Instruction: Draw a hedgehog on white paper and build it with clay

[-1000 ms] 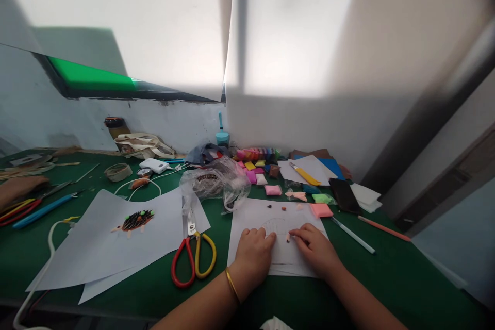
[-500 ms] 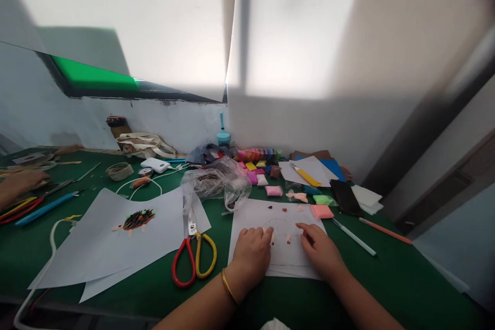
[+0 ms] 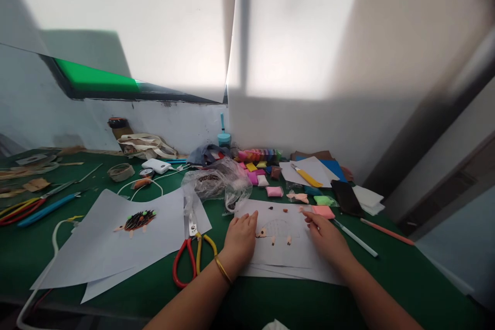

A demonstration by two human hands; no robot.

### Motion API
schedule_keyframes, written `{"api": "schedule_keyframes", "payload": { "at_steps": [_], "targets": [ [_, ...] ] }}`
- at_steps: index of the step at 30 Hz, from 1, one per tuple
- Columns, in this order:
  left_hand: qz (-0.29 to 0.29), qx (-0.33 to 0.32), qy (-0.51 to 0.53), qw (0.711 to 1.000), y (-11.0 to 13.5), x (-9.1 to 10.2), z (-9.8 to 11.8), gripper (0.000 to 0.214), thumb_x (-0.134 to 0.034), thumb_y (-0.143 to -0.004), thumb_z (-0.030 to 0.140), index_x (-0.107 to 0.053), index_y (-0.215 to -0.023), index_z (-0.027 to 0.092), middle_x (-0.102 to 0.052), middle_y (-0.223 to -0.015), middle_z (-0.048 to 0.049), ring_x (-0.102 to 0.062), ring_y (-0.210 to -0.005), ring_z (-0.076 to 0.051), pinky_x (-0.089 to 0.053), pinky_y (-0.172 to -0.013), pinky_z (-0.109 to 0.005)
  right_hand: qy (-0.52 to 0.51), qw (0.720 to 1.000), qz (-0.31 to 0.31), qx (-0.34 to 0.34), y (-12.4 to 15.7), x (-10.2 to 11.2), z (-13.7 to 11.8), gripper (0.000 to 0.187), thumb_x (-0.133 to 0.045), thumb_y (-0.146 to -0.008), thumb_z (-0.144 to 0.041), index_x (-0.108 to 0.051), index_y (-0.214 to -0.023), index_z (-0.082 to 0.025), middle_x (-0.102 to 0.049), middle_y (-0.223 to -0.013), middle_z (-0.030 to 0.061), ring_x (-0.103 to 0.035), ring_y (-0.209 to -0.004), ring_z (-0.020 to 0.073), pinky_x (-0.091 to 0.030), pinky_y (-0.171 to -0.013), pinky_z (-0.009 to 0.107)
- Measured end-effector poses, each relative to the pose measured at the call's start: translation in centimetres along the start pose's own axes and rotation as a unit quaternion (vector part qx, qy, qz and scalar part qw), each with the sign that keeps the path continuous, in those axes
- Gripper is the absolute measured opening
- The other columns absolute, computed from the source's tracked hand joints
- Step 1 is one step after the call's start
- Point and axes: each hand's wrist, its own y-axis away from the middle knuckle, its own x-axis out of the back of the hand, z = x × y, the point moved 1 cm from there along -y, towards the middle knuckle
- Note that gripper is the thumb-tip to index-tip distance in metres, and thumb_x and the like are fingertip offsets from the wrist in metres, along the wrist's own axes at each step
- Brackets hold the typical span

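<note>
A hedgehog drawing [image 3: 282, 230] lies before me on white paper [image 3: 278, 258], with a small clay face and pale clay feet on its outline. My left hand [image 3: 240, 240] rests on the paper's left side, fingers stretched out and holding nothing. Over the right side is my right hand [image 3: 328, 237], its index finger extended beside a small pale clay lump [image 3: 301, 209]; whether they touch is unclear. A dark clay bit [image 3: 270, 208] and a brown clay bit [image 3: 285, 210] sit along the sheet's top. Red-and-yellow-handled scissors [image 3: 186, 263] lie left of my left wrist.
A finished-looking hedgehog figure [image 3: 139, 220] is on paper at left. Clay packets [image 3: 275, 192], a plastic bag [image 3: 216, 180] and a yellow cutter [image 3: 307, 176] lie behind. A white pen [image 3: 358, 240], a dark phone-like slab [image 3: 345, 197] and an orange stick [image 3: 386, 231] are at right.
My left hand has slid left, uncovering the hedgehog's face. My right hand has shifted right and up toward the pale lump. Another person's hand at far left has gone from view.
</note>
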Motion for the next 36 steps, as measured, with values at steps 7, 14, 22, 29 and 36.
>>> {"api": "schedule_keyframes", "payload": {
  "at_steps": [7, 14, 22, 29, 36],
  "targets": [
    [0.007, 0.0, 0.013, 1.0, 0.1, -0.5, -0.3, 0.056, -0.036, -0.088, 0.006, -0.034, -0.143, 0.014, -0.057, -0.13, -0.0129, -0.045, -0.127, -0.021, -0.029, -0.105, -0.039, 0.008, 1.0, 0.004, -0.005, -0.1, -0.6, 0.6, 0.041, -0.039, -0.084, -0.027, -0.063, -0.117, -0.021, -0.067, -0.112, 0.0061, -0.061, -0.102, 0.0219, -0.047, -0.085, 0.033],
    [0.009, 0.006, 0.043, 0.999, 0.2, -0.5, -0.6, 0.059, -0.035, -0.086, 0.004, -0.034, -0.143, 0.014, -0.054, -0.134, -0.012, -0.046, -0.127, -0.02, -0.026, -0.109, -0.039, -0.107, 0.98, 0.165, -0.039, -0.4, 1.2, 3.0, 0.043, -0.035, -0.083, -0.027, -0.061, -0.116, -0.017, -0.065, -0.103, 0.0093, -0.061, -0.098, 0.0233, -0.049, -0.081, 0.033],
    [0.035, 0.024, 0.065, 0.997, 0.2, 0.9, -0.3, 0.054, -0.036, -0.086, 0.003, -0.043, -0.137, 0.019, -0.058, -0.128, -0.0091, -0.05, -0.121, -0.019, -0.028, -0.109, -0.039, -0.047, 0.982, 0.18, -0.014, -1.7, 1.8, 3.6, 0.04, -0.037, -0.087, -0.032, -0.063, -0.113, -0.017, -0.063, -0.113, 0.0102, -0.058, -0.104, 0.0247, -0.046, -0.087, 0.036],
    [0.025, 0.024, 0.087, 0.996, 0.1, 0.9, -0.3, 0.051, -0.036, -0.086, 0.004, -0.047, -0.133, 0.019, -0.063, -0.116, -0.0072, -0.055, -0.111, -0.018, -0.026, -0.109, -0.039, 0.208, 0.971, 0.045, 0.113, -5.3, 0.6, 0.3, 0.035, -0.047, -0.086, -0.025, -0.068, -0.114, -0.024, -0.065, -0.108, 0.0084, -0.053, -0.104, 0.0258, -0.039, -0.09, 0.037],
    [0.025, 0.018, 0.078, 0.996, 0.3, 1.0, -0.3, 0.051, -0.036, -0.086, 0.003, -0.046, -0.133, 0.019, -0.061, -0.12, -0.0079, -0.053, -0.113, -0.019, -0.023, -0.11, -0.041, 0.206, 0.975, 0.016, 0.085, -6.0, 1.8, 0.2, 0.024, -0.05, -0.085, -0.027, -0.071, -0.094, -0.022, -0.069, -0.098, 0.0071, -0.06, -0.092, 0.0225, -0.041, -0.075, 0.03]
  ]
}}
